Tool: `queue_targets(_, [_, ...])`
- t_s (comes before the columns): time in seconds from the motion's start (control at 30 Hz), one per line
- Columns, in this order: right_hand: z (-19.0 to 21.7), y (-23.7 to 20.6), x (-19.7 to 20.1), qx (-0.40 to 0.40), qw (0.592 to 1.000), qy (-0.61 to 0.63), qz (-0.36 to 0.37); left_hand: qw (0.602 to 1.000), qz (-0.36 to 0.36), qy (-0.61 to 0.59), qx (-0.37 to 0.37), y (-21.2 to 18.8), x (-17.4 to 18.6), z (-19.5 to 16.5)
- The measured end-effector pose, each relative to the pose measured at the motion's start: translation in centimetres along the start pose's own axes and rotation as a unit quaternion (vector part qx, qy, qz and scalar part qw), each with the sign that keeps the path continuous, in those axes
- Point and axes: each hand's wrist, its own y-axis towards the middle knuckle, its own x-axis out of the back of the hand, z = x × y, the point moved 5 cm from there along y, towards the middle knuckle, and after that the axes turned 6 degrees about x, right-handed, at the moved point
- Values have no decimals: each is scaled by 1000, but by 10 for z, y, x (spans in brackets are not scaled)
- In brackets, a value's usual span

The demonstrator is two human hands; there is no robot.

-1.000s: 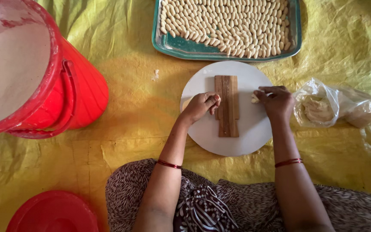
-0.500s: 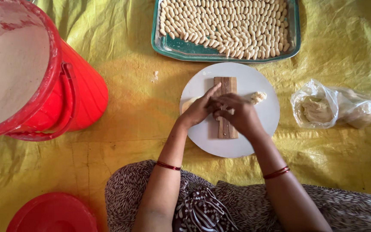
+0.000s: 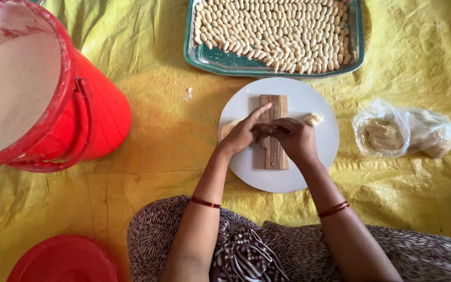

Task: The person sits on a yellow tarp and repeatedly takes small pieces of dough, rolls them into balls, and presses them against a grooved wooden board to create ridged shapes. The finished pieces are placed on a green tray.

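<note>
Ridged board [image 3: 275,151] middle hidden under both hands [image 3: 272,133]; grip unclear.

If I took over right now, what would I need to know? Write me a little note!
Left hand: resting on the ridged wooden board, fingers stretched across it.
Right hand: pressing on the board; anything beneath it is hidden.
The board lies on the white plate, with a small dough lump at its upper right.
Done: the teal tray is almost full of shaped pieces.
Left: more dough in the plastic bag.
</note>
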Motion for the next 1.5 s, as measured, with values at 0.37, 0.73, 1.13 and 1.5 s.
queue_targets(0.37, [29,-5,7,147,980,-122,63,999,39,-27,8,3,-1,11])
queue_targets(0.73, [-17,0,6,-153,913,371,72,998,20,-56,-30,-5,5,-7])
queue_targets(1.13, [-72,-6,65,-49,960,-239,-135,995,-31,-100,-3,-4,13,-12])
queue_targets(1.5, [-9,7,10,44,995,85,9,999,-1,-4,-38,-1,9,-5])
